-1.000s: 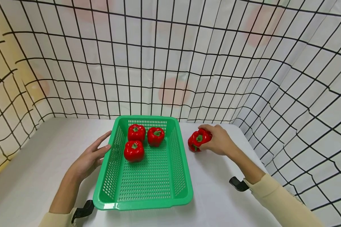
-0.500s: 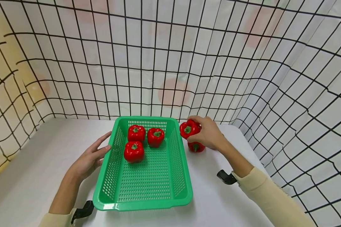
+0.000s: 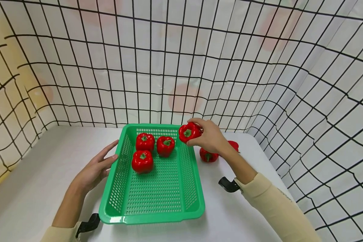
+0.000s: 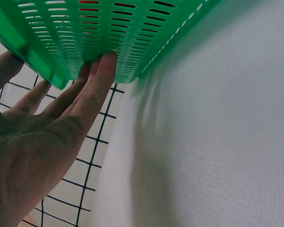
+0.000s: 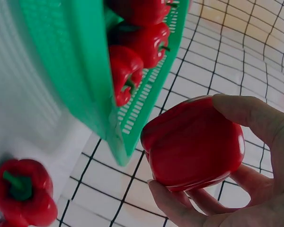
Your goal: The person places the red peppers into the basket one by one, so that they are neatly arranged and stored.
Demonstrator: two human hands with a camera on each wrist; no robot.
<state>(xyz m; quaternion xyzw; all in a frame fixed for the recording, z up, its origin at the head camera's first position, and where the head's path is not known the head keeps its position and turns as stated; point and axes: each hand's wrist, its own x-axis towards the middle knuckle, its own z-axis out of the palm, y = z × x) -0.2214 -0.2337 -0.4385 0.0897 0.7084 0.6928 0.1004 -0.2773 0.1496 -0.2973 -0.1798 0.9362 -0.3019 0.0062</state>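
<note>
A green plastic basket (image 3: 152, 218) with slotted walls stands on the table, and three red bell peppers (image 3: 143, 162) sit in its back left part. My right hand (image 3: 211, 137) grips another red bell pepper (image 3: 189, 132) above the basket's back right rim; the right wrist view shows thumb and fingers around this held pepper (image 5: 194, 144). My left hand (image 3: 93, 169) touches the basket's left side with its fingers extended; in the left wrist view fingertips (image 4: 106, 64) rest against the slotted wall.
Two more red peppers lie right of the basket: one pepper (image 3: 208, 155) below the right hand, another pepper (image 3: 233, 145) partly hidden by the forearm. A black wire grid (image 3: 166, 67) over white sheeting encloses the white table (image 3: 48, 168) at the back and sides.
My right hand has lifted the pepper off the table's right side and carried it left to the basket rim, uncovering the peppers left behind. The left hand and basket look unmoved.
</note>
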